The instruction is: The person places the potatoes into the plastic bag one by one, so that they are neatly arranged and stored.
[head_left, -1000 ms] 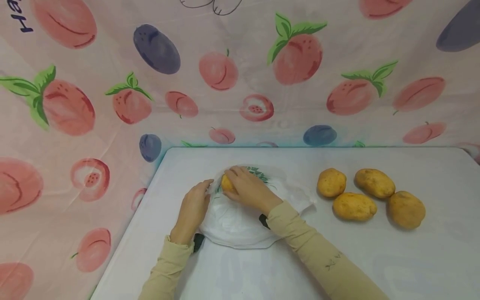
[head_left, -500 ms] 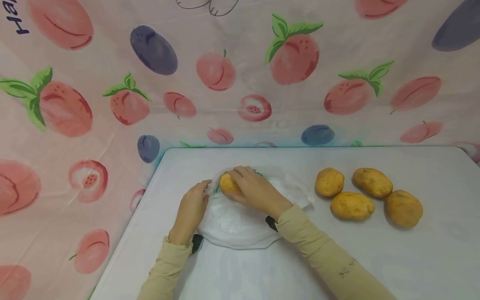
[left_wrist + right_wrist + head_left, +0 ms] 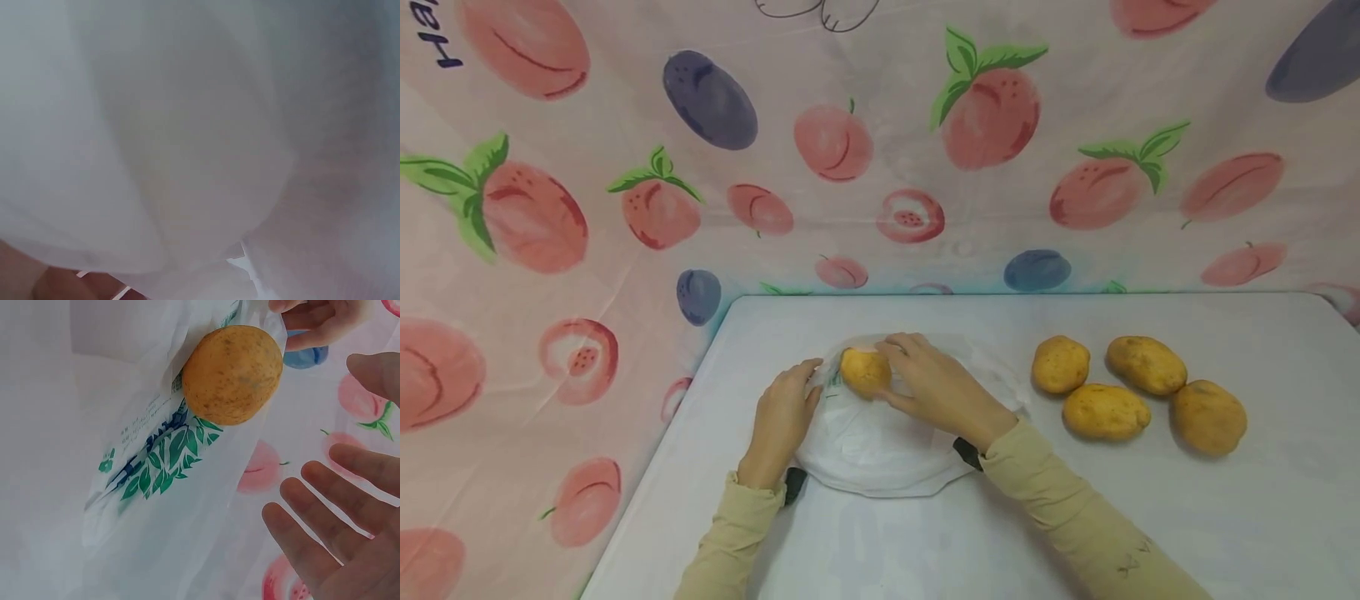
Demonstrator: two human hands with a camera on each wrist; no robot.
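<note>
A white plastic bag (image 3: 880,458) with a green leaf print lies spread on the table. My left hand (image 3: 780,417) grips its left edge; the right wrist view shows the thumb and fingers around the thin plastic. One yellow-brown potato (image 3: 863,374) sits at the bag's upper left part, close to that hand. My right hand (image 3: 946,390) is just right of the potato. In the right wrist view its fingers (image 3: 325,522) are extended and spread, apart from the potato (image 3: 234,375). Pale, blurred plastic fills most of the left wrist view.
Several more potatoes lie in a group right of the bag, among them a long front potato (image 3: 1107,413) and a rounder one (image 3: 1210,418). The white table (image 3: 1150,525) ends at a fruit-patterned cloth (image 3: 865,75) behind and at the left.
My right hand has let go of the potato and drawn back to the right, so more of the potato shows. The left hand stays at the bag's edge.
</note>
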